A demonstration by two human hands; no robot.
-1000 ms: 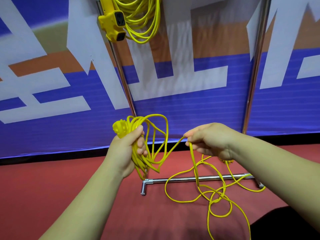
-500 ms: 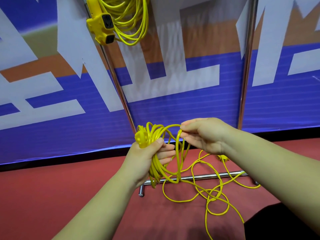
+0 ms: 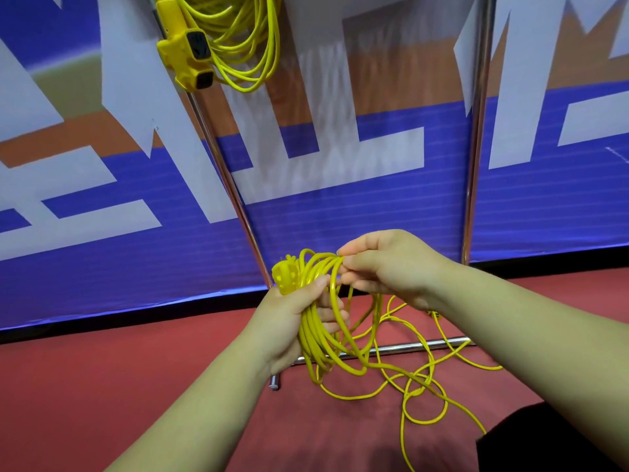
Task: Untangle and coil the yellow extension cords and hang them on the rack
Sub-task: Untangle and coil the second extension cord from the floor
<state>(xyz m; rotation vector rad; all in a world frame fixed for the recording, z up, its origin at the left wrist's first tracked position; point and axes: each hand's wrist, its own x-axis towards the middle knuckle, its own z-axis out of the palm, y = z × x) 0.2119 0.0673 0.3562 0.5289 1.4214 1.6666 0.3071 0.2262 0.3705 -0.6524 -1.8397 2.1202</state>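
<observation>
**Limp yellow cord gathers into loops in the left hand**

The yellow extension cord (image 3: 315, 349) looks light, thin and floppy. It should bend into loops with no effort, but it will likely slip apart or snag on itself if held loosely. The safest hold is at the top of the bundle, where all the loops cross, and that is where the left hand (image 3: 289, 321) grips it, fingers curled round the strands. The plug (image 3: 287, 279) sticks up just above the thumb. The right hand (image 3: 391, 267) is touching the top of the same bundle from the right, pinching one strand between thumb and fingertips as if laying on another loop.

Below both hands the loops hang free. The uncoiled tail (image 3: 422, 390) trails onto the red floor (image 3: 102, 386) in loose tangled curls, crossing the rack's base bar (image 3: 418, 345). Another coiled cord (image 3: 252, 46) already hangs high on the rack (image 3: 235, 185), well apart from the hands, with its socket block (image 3: 187, 52) beside it
</observation>
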